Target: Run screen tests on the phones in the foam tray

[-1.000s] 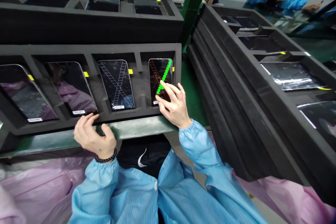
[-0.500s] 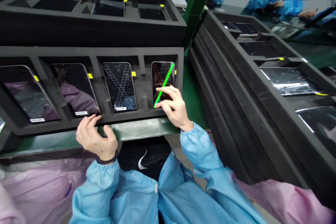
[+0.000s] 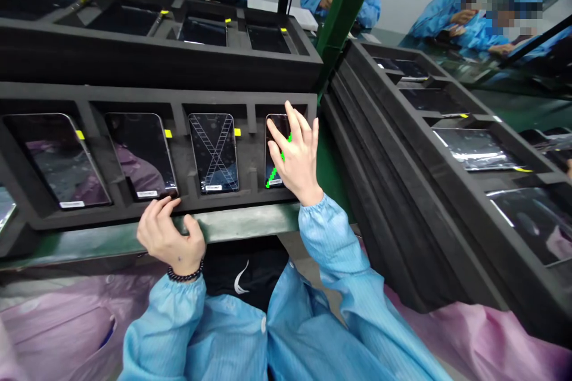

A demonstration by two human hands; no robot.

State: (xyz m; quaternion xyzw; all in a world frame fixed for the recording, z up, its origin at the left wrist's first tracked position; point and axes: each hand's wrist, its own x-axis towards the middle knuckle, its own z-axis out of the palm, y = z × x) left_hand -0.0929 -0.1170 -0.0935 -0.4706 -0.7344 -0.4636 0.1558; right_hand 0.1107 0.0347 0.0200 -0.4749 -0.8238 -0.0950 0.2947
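A black foam tray in front of me holds several phones in slots. My right hand lies over the rightmost phone, fingers spread, a fingertip touching the upper left of its screen; a green diagonal line shows beneath the palm. The phone to its left displays a grey cross pattern. Two dark phones sit further left. My left hand rests curled on the tray's front edge, holding nothing.
A second foam tray with phones stands behind the first. Stacked foam trays with screens run along the right side. A green post rises between them. People in blue coats work at the far side.
My right hand slid from the lower end of the rightmost phone's screen up to its top left, now covering most of it. The left hand stayed on the tray edge.
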